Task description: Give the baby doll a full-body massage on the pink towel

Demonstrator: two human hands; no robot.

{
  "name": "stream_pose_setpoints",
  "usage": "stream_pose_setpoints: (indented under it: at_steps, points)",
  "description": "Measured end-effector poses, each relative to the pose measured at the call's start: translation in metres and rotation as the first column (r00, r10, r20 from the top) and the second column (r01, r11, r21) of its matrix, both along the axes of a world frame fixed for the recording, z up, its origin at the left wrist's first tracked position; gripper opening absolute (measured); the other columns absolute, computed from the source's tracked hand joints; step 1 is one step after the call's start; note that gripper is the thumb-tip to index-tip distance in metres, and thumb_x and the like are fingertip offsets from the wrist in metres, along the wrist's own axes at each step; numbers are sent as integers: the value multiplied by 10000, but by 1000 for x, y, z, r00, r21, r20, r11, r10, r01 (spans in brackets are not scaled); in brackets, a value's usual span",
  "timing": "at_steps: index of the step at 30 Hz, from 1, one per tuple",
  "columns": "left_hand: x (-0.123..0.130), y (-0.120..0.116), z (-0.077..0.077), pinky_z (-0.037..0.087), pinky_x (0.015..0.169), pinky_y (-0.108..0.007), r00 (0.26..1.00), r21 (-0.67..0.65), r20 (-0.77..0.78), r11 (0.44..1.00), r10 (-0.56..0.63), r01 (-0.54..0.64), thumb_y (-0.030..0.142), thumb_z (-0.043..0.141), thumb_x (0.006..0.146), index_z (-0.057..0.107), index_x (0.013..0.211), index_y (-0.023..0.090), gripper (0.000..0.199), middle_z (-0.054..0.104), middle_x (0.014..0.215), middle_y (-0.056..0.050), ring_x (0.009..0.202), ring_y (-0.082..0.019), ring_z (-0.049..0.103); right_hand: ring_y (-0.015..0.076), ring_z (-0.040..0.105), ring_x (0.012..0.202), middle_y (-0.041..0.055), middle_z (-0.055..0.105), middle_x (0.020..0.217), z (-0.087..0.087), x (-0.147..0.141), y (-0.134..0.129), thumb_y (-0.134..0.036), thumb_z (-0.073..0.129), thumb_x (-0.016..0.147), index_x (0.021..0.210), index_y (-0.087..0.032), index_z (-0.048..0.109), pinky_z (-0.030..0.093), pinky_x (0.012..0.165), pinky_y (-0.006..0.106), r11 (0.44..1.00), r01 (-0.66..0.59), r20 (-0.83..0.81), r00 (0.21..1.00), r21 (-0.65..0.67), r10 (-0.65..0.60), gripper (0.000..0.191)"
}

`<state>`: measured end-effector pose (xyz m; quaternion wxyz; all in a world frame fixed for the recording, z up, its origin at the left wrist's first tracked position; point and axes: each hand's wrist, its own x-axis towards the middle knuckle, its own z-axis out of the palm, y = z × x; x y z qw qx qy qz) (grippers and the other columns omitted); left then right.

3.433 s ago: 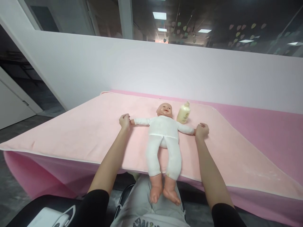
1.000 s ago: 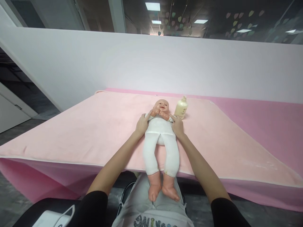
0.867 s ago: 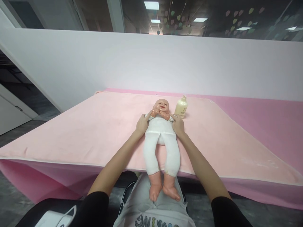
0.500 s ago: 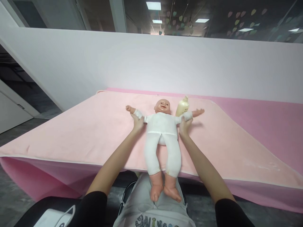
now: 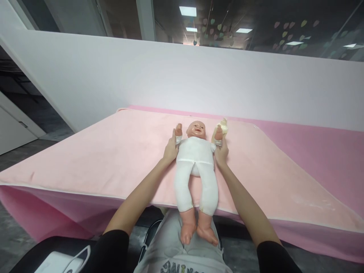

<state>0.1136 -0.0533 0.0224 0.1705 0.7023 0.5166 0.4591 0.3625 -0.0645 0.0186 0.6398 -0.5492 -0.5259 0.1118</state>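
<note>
A baby doll [image 5: 195, 151] in a white body suit lies on its back, head toward the wall, its bare feet reaching over the table's near edge above my lap. My left hand [image 5: 171, 148] is closed around the doll's forearm on the left, just below its small hand. On the other side, my right hand [image 5: 222, 152] grips the doll's other forearm. Both doll arms are bent upward, hands beside the head. Behind the doll's arm on the right stands or lies a pale yellow bottle [image 5: 224, 127], mostly hidden.
A light pink cloth [image 5: 93, 155] covers the table, over a darker pink cover [image 5: 327, 151]. A white wall [image 5: 199, 79] rises behind the table. At the lower left sits a white device with a cable [image 5: 57, 262].
The doll's arms were stretched out sideways and are now folded upward beside its head. Both my hands moved with them, still holding the forearms.
</note>
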Motion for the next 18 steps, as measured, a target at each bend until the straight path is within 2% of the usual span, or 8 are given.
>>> stream_pose_setpoints:
  at_steps: [2, 4, 6, 9, 12, 15, 18]
  points:
    - [4, -4, 2, 445, 877, -408, 990, 1, -138, 1000, -12, 12, 223, 430, 850, 188, 1485, 281, 682, 521, 1230, -133, 1039, -286, 573, 193, 520, 1108, 50, 586, 1195, -1, -2, -2, -61, 366, 690, 1257, -219, 558, 386, 1000, 362, 998, -24, 204, 978, -65, 37, 620]
    - [8, -6, 3, 453, 856, -385, 967, 10, -253, 1000, -20, 24, 180, 390, 859, 307, 1441, 345, 610, 512, 1199, -110, 992, -266, 586, 206, 542, 1052, 62, 605, 1144, -1, -3, -3, -51, 364, 700, 1174, -214, 630, 414, 958, 351, 990, -44, 342, 935, -137, 89, 567]
    - [10, -8, 3, 456, 841, -373, 945, 31, -326, 999, -16, 28, 170, 380, 864, 352, 1415, 372, 587, 505, 1177, -102, 972, -259, 588, 215, 555, 1006, 72, 612, 1111, 0, -4, -4, -57, 371, 718, 1122, -209, 664, 434, 921, 347, 983, -34, 404, 909, -181, 106, 522]
    - [9, -8, 4, 460, 833, -367, 937, 23, -350, 1000, -12, 22, 189, 413, 857, 342, 1423, 358, 594, 504, 1180, -107, 986, -265, 585, 223, 552, 996, 75, 608, 1104, 1, -4, -6, -69, 389, 726, 1129, -212, 652, 435, 912, 354, 981, -24, 395, 913, -191, 99, 501]
    - [5, -6, 4, 452, 868, -390, 970, -11, -243, 999, -35, 33, 171, 422, 834, 280, 1454, 308, 651, 517, 1227, -116, 1058, -282, 563, 215, 539, 1028, 57, 604, 1118, 1, -4, -5, -81, 412, 705, 1171, -214, 590, 415, 954, 366, 990, -57, 264, 960, -132, 91, 517]
    - [-3, 2, 1, 420, 934, -423, 999, 17, -1, 999, -41, 41, 177, 471, 805, 156, 1486, 252, 754, 528, 1289, -112, 1152, -296, 518, 195, 562, 975, 49, 610, 1071, 0, -4, -1, -150, 436, 727, 1178, -188, 510, 451, 918, 369, 996, -8, -68, 998, -84, 2, 459]
    - [-10, 15, -7, 421, 934, -421, 959, -37, 282, 999, 21, -11, 231, 537, 782, -19, 1489, 207, 900, 550, 1273, -116, 1129, -285, 541, 191, 583, 951, 89, 582, 1098, -5, 1, 7, -224, 476, 742, 1177, -161, 438, 493, 855, 339, 983, 125, -425, 889, -136, -172, 441]
